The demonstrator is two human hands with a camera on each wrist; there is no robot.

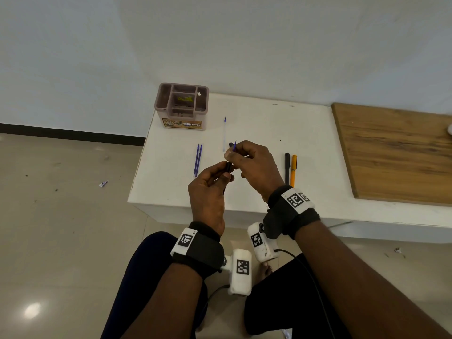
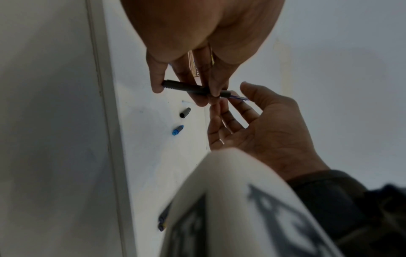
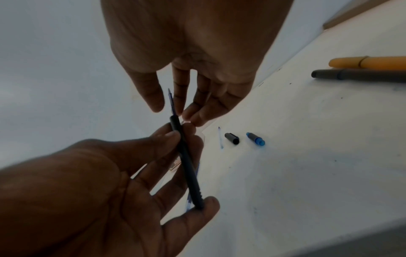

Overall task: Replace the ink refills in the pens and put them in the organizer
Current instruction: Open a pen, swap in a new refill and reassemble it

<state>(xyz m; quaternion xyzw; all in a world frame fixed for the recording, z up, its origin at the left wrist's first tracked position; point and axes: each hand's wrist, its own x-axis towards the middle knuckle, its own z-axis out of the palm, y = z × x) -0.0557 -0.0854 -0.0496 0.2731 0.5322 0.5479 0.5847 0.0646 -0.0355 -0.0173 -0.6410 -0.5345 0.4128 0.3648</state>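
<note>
Over the table's near edge: a black pen barrel [image 3: 186, 165] is held up in the air, with a blue refill [image 3: 170, 100] sticking out of its far end.
Left hand [image 1: 210, 189]: fingers curled round the barrel, little finger propping its near end.
Right hand [image 1: 254, 162]: fingertips pinching the refill just where it leaves the barrel.
Likely step: sliding the refill in or out; which one cannot be told.
Risk: the thin refill could bend or slip if pushed off-line with the barrel.
Loose parts: a black cap [image 3: 232, 138] and a blue plug [image 3: 256, 138] lie close together on the table [image 1: 269, 133] and could roll off if knocked.
Left: two spare refills [image 1: 198, 159]; a clear tube [image 1: 224, 134] beyond them.
Right: a black pen [image 1: 287, 167] and an orange pen [image 1: 293, 170], side by side.
Far left corner: organizer [image 1: 182, 106], no pens visible in it.
</note>
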